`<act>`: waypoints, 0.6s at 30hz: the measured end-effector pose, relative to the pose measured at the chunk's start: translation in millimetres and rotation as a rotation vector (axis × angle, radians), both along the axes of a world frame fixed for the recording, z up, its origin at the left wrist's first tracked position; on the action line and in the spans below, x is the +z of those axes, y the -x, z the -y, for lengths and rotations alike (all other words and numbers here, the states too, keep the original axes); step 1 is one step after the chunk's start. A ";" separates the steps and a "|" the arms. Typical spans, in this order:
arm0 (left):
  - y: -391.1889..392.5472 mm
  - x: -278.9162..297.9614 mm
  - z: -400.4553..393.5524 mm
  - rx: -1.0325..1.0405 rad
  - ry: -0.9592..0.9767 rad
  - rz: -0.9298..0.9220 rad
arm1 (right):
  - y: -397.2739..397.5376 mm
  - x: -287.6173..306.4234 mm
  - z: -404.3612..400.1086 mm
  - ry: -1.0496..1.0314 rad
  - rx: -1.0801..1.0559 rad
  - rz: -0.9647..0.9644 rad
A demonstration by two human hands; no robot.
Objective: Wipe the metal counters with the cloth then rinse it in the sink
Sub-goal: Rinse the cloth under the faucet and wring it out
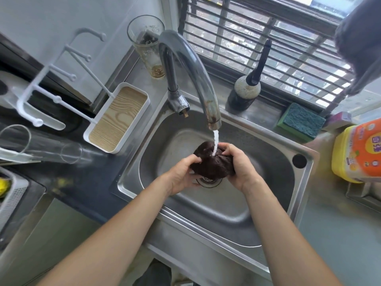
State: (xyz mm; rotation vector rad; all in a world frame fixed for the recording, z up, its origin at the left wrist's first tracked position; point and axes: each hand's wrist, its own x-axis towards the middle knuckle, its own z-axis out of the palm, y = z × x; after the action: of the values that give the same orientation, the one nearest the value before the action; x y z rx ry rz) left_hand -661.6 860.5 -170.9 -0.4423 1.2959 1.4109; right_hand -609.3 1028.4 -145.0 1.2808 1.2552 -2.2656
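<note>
Dark brown cloth (212,162) is bunched into a wad over the drain (208,180) of the steel sink (274,162), directly under the faucet (198,79). Water stream (215,141) is running and lands on top of the wad. Left hand (182,175) grips the cloth's left side, fingers curled into the fabric; right hand (240,166) grips the right side, thumb and fingers wrapped over the top edge. Both hands are down inside the basin, cloth squeezed between them. Metal counter (338,234) runs along the right of the sink. On the back ledge: blue-green sponge (301,121) near the right corner, dark bottle (245,90) with a tall black nozzle just right of the faucet base, tall glass (148,46) with brown residue behind the faucet. Yellow detergent jug (358,149) sits at far right. Left of the sink: white tray (117,117) with wood-grain liner, and a white rack (55,83) holding a clear glass (41,144) on its side.
</note>
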 end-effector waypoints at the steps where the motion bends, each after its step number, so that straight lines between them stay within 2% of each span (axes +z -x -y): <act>1: 0.4 -1.5 1.1 0.022 -0.041 0.021 | 1.5 -0.8 0.6 -0.034 -0.028 0.042; 5: -1.0 0.9 -4.6 0.102 -0.020 -0.097 | -0.1 -13.6 0.4 -0.188 -0.073 0.167; 8: -5.2 3.1 -16.8 0.050 0.104 -0.206 | -8.0 -21.5 13.3 -0.156 0.017 0.140; 10: -8.9 1.4 -23.9 0.019 0.206 -0.295 | -13.2 -28.3 28.7 -0.214 0.077 0.111; 13: -16.2 -4.3 -32.5 0.017 0.209 -0.432 | -14.0 -33.3 43.8 -0.364 -0.016 0.069; 16: -14.5 -3.2 -38.5 0.156 0.233 -0.330 | -9.7 -33.7 39.8 -0.461 -0.226 0.057; 18: -7.0 -3.0 -37.1 0.287 0.262 -0.203 | -10.9 -30.9 43.6 -0.535 -0.236 0.042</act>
State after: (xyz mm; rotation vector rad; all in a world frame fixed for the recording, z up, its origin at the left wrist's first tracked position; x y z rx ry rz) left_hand -654.6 897.6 -173.9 -0.6974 1.6420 1.5583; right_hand -598.4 984.8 -175.9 1.7202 1.8640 -2.1052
